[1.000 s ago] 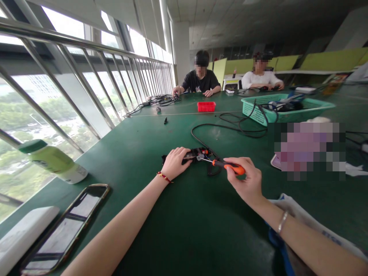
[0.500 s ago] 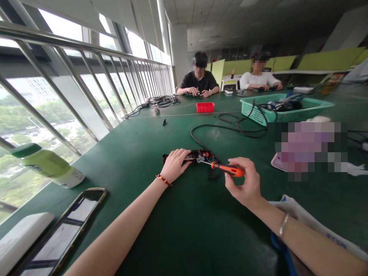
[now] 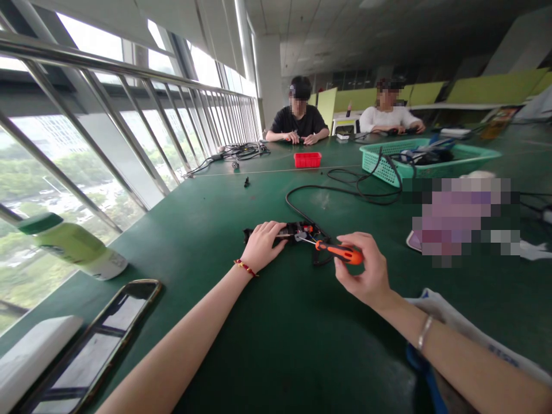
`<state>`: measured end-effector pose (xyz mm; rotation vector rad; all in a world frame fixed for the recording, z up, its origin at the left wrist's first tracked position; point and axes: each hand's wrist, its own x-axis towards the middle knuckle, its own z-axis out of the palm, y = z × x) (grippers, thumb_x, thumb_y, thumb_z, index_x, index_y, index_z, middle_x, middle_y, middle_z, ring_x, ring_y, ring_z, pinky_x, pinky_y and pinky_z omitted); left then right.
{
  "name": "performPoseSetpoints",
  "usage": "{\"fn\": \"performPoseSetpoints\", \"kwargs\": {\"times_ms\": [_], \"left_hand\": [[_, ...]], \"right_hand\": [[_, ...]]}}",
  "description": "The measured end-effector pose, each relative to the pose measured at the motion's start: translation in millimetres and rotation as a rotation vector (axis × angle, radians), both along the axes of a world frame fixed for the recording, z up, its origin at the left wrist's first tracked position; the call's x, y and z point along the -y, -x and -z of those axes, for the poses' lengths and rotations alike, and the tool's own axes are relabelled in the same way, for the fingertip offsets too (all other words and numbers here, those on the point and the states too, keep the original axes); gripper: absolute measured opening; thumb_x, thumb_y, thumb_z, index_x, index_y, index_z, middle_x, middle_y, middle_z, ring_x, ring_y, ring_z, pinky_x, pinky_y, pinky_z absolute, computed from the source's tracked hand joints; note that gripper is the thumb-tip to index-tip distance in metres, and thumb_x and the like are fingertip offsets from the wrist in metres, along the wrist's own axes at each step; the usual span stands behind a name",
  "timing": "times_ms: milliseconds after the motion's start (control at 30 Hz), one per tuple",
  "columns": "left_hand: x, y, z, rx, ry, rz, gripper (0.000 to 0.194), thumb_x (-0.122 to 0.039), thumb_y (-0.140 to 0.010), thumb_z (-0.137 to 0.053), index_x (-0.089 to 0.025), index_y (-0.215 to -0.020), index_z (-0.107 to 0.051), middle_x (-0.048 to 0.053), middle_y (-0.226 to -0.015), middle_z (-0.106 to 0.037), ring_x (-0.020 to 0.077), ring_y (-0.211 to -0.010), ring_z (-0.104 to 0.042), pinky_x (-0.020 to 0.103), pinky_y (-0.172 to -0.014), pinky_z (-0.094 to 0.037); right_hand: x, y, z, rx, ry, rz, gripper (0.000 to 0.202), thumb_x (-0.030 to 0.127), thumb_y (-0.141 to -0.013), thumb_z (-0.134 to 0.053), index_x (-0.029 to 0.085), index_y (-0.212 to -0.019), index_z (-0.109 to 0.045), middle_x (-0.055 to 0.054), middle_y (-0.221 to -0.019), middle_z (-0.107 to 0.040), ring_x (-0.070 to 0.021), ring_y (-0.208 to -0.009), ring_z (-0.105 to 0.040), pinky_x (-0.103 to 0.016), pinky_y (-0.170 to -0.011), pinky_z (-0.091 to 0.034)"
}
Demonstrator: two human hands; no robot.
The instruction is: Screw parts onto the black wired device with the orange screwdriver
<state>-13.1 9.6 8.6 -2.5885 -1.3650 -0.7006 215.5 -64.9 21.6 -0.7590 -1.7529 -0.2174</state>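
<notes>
A black, elongated corded device [image 3: 297, 230] lies on the green table with its inner parts and a red piece exposed. My left hand [image 3: 264, 244] is closed over its left portion and hides much of it. In my right hand [image 3: 365, 269], the fingers and thumb grip the orange-and-black handle of a screwdriver [image 3: 340, 252]. Its thin metal shaft points left, with the tip at the exposed middle of the device. Whether the tip sits in a screw is too small to tell. A black cable [image 3: 290, 198] runs from the device toward the back right.
Left lie a phone [image 3: 99, 339], a white box [image 3: 38, 356] and a green-capped bottle [image 3: 73, 247]. Further back are a small black part [image 3: 246, 182], a red tray [image 3: 307, 160], bundled cables [image 3: 241, 152] and a green basket [image 3: 383, 167]. Two people sit across the table.
My right hand and the screwdriver have shifted very slightly left. My left hand stays on the device.
</notes>
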Motion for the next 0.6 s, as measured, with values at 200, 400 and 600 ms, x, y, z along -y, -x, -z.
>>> {"fn": "performPoseSetpoints", "kwargs": {"times_ms": [200, 400, 600], "left_hand": [[-1.5, 1.4, 0.9, 0.008, 0.006, 0.005, 0.031, -0.025, -0.084, -0.048, -0.019, -0.114, -0.05, 0.006, -0.105, -0.059, 0.0213, -0.097, -0.055, 0.036, -0.087, -0.042], [-1.4, 0.6, -0.7, 0.02, 0.016, 0.007, 0.03, -0.026, -0.085, -0.048, -0.02, -0.114, -0.051, 0.007, -0.105, -0.06, 0.0217, -0.096, -0.055, 0.038, -0.086, -0.043], [-1.6, 0.1, 0.6, 0.011, 0.013, -0.006, 0.031, -0.028, -0.085, -0.05, -0.02, -0.115, -0.051, 0.007, -0.105, -0.06, 0.0215, -0.096, -0.055, 0.036, -0.085, -0.043]], "right_hand": [[-1.7, 0.3, -0.7, 0.004, 0.02, 0.024, 0.024, 0.018, -0.075, -0.057, 0.024, -0.098, -0.052, 0.0, -0.074, -0.061, -0.0155, -0.062, -0.056, -0.036, -0.066, -0.049], [-4.1, 0.7, 1.2, -0.037, 0.005, 0.004, 0.029, 0.018, -0.074, -0.057, 0.023, -0.102, -0.051, -0.003, -0.082, -0.06, -0.0183, -0.072, -0.058, -0.036, -0.065, -0.05], [-2.9, 0.2, 0.2, 0.012, 0.04, 0.014, 0.023, 0.017, -0.075, -0.058, 0.024, -0.096, -0.053, 0.0, -0.074, -0.06, -0.0161, -0.065, -0.057, -0.036, -0.067, -0.049]]}}
